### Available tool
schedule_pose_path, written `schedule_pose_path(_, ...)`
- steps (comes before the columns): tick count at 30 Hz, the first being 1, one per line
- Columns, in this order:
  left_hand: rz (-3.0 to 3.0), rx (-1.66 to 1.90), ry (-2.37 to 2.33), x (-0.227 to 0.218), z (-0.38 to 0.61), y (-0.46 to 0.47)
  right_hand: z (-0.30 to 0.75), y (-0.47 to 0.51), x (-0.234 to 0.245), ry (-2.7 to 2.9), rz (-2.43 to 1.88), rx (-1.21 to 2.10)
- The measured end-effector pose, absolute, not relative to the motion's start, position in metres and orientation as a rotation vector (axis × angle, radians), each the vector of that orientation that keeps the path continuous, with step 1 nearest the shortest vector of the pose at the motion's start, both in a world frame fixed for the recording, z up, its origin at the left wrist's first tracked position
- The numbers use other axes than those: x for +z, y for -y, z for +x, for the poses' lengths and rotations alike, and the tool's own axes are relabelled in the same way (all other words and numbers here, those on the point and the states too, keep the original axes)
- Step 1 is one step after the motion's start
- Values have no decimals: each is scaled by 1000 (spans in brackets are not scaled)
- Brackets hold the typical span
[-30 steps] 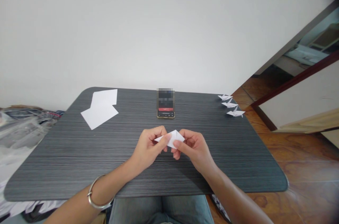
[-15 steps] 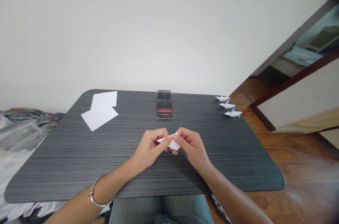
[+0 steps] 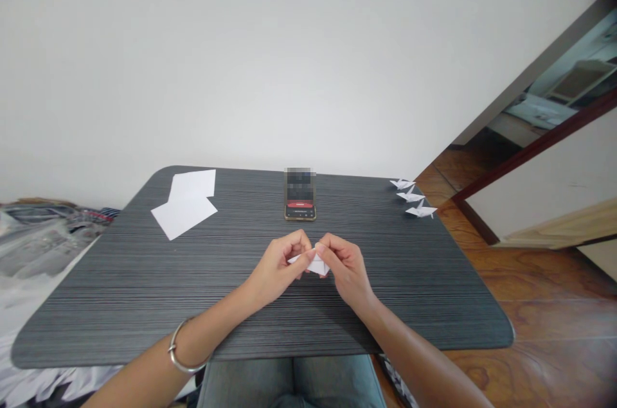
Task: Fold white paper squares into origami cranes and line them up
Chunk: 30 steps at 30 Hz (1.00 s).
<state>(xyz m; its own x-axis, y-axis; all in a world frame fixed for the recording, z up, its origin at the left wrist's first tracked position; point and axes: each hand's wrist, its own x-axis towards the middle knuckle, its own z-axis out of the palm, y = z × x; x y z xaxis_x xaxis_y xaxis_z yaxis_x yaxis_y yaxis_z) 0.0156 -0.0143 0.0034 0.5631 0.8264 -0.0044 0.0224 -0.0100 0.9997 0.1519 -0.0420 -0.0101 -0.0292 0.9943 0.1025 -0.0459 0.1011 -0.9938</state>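
Note:
A small piece of folded white paper (image 3: 318, 266) is pinched between my two hands, above the near middle of the dark table. My left hand (image 3: 282, 266) is closed on its left part, thumb on top. From the other side my right hand (image 3: 348, 268) grips its upper right edge, thumb and index finger close to the left thumb. One pointed tip shows under the left fingers, and a flap hangs toward me. The fingers hide the far side of the paper.
Several-layered white sheets (image 3: 186, 218) lie at the table's left. A phone (image 3: 299, 195) is at the back middle. Three folded paper cranes (image 3: 411, 196) stand in a row near the back right edge of the table (image 3: 144, 305). Plastic-wrapped stuff (image 3: 43, 247) is piled left of it.
Both hands still hold the folded paper, and the fingertips have shifted slightly, with the thumbs closer together at its top edge. The camera view has tilted a little.

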Motion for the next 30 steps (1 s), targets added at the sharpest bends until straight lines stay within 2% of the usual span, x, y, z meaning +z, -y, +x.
schedule_pose_path(30, 1268, 576, -548, 4, 1, -3, 166, 33, -16, 1241, -1159, 1016)
